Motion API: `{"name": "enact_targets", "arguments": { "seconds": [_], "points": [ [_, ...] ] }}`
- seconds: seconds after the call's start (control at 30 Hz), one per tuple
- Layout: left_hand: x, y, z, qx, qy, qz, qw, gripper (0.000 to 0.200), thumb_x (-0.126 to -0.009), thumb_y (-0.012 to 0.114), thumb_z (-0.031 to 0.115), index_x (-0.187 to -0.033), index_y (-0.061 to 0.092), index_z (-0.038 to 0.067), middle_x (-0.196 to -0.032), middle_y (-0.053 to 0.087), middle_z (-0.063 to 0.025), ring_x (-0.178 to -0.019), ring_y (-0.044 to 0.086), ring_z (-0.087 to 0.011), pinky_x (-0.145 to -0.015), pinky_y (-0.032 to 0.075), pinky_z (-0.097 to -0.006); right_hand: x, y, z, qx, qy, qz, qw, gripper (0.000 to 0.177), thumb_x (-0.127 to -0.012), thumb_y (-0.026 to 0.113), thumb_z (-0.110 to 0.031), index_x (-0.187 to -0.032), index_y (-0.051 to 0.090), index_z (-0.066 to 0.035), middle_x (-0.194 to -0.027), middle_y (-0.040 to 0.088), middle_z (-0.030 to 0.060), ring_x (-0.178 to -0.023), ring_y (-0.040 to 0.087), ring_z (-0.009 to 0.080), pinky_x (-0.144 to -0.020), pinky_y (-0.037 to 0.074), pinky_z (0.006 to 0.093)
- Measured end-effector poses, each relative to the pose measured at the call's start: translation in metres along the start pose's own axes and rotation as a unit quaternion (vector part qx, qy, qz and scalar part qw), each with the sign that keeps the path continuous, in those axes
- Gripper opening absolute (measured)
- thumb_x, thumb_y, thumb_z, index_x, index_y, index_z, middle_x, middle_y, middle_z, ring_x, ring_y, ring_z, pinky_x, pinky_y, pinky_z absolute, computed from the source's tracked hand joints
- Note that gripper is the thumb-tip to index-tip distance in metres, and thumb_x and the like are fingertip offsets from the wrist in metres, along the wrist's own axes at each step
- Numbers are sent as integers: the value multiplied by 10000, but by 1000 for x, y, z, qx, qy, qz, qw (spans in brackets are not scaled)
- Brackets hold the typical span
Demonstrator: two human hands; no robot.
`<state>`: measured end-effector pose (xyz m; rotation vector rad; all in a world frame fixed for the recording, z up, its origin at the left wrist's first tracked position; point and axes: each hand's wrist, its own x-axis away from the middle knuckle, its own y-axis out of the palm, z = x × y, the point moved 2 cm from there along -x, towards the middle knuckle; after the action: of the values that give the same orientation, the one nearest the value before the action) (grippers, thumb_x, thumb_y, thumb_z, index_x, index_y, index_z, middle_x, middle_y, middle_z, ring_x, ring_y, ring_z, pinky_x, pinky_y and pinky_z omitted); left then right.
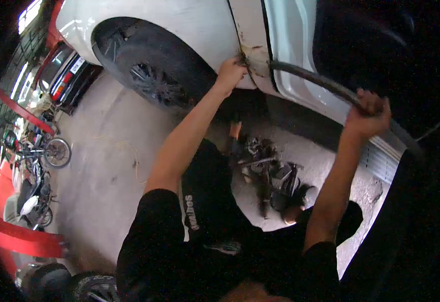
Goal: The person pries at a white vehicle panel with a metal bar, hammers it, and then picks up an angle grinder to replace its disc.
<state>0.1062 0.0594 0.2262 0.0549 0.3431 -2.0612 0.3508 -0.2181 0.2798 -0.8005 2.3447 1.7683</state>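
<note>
A dark rubber strip (315, 78) runs from the lower door opening of a white car (199, 25) down to the right. My right hand (368, 116) is closed around this strip, away from the car's sill. My left hand (231, 75) is at the car's lower body edge, behind the front wheel (154, 75), beside a rusty, worn patch (256, 55). Its fingers are bent against the edge, and whatever they hold is too small or hidden to make out.
Below the car, a person's hand (236, 129) shows near dark mechanical parts (280, 176) on the floor. At the left are a dark car (69, 75), motorcycles (38, 186), and red panels (23, 236). A loose tyre (91, 287) lies at the bottom left.
</note>
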Motion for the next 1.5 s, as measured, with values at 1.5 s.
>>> {"name": "enact_targets", "arguments": {
  "seconds": [1.5],
  "points": [
    [19,4,-5,92,40,-21,995,561,-729,629,0,-1280,539,-57,-1226,588,-123,-1108,514,-193,-897,430,-295,-13,24,23,-71,-63,2,995,305,-907,508,-197,-659,347,-123,-589,340,57,-583,404,215,-729,449,405]
  ]
}}
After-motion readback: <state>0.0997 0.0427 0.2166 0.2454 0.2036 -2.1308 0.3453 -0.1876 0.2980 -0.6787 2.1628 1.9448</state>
